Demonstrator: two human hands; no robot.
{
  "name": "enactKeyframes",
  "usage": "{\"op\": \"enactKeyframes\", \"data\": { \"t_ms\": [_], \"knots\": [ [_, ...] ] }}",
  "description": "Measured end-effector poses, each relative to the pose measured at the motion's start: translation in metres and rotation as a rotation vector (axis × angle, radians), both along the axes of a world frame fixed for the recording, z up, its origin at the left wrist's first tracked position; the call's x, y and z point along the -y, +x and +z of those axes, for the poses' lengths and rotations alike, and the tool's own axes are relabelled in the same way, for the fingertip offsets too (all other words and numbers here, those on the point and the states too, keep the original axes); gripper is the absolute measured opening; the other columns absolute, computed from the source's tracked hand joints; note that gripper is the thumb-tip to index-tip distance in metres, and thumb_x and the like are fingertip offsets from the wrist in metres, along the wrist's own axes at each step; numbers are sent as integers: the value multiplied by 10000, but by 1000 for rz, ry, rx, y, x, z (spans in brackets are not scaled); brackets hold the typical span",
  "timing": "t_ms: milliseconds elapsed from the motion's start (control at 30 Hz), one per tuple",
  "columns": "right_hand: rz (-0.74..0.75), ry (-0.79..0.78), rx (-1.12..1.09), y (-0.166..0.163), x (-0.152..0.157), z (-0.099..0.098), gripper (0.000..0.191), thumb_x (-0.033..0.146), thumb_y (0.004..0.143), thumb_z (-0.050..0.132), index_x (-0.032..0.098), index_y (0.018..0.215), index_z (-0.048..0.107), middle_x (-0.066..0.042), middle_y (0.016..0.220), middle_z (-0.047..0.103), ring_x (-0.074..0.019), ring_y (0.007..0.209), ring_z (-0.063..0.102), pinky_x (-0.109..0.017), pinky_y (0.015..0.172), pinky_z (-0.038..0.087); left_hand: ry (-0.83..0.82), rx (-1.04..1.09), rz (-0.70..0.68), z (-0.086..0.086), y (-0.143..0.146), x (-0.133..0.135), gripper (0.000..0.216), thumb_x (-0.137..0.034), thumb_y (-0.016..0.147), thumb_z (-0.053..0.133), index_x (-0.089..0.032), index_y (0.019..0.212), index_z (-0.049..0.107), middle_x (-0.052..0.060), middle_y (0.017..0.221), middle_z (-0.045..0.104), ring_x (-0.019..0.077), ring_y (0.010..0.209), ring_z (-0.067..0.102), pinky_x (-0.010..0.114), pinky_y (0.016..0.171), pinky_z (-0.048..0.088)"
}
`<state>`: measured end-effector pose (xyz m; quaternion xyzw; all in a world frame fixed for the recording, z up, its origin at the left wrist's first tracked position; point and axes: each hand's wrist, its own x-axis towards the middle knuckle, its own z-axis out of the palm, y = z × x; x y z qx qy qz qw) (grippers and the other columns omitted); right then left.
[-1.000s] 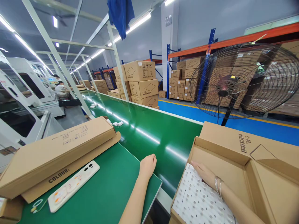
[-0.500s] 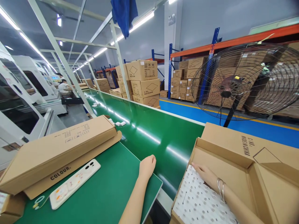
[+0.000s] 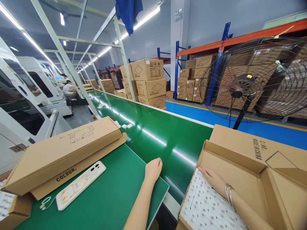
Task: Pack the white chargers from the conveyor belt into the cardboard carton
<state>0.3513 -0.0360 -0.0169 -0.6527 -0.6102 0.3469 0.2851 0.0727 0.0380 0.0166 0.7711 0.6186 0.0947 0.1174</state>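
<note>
My left hand is curled into a fist at the edge of the green tabletop, beside the conveyor belt. Nothing shows in it, and its fingertips are turned away. My right hand lies inside an open cardboard box, fingers stretched along the far end of the packed white pieces. These pieces sit in close rows with small grey and dark marks. The fingers rest on them and do not visibly grip any. Bangles circle the right wrist.
A phone in a decorated case lies on the green tabletop next to a long closed carton. Small white pieces sit on the belt. A large fan stands behind the box. Stacked cartons line the far side.
The whole view has shifted slightly, so things appear a little further right. Both hands keep nearly the same pose and place.
</note>
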Motion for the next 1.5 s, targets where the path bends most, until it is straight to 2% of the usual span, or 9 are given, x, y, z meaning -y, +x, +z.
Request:
{"op": "enactKeyframes", "data": {
  "t_ms": [300,933,1500],
  "knots": [
    [12,16,11,0,0,-1,458,585,836,278,228,762,556,-10,766,631,-205,787,577,-286,738,428,4,-3,0,0,1,0,298,-238,900,282,-242,807,566,-17,815,642,132,744,580,228,579,295],
    [-5,16,50,1,0,-3,462,593,830,262,232,709,523,-6,716,611,-205,752,574,-291,716,438,9,-6,-4,-2,0,0,290,-233,896,285,-241,809,562,-23,821,644,125,746,579,232,571,287],
    [-2,24,49,2,1,-1,443,578,820,306,243,743,586,-3,750,662,-216,772,599,-295,737,450,24,-22,-5,-3,-1,-1,288,-235,889,282,-242,795,554,-23,819,640,130,740,574,232,570,295]
  ]
}}
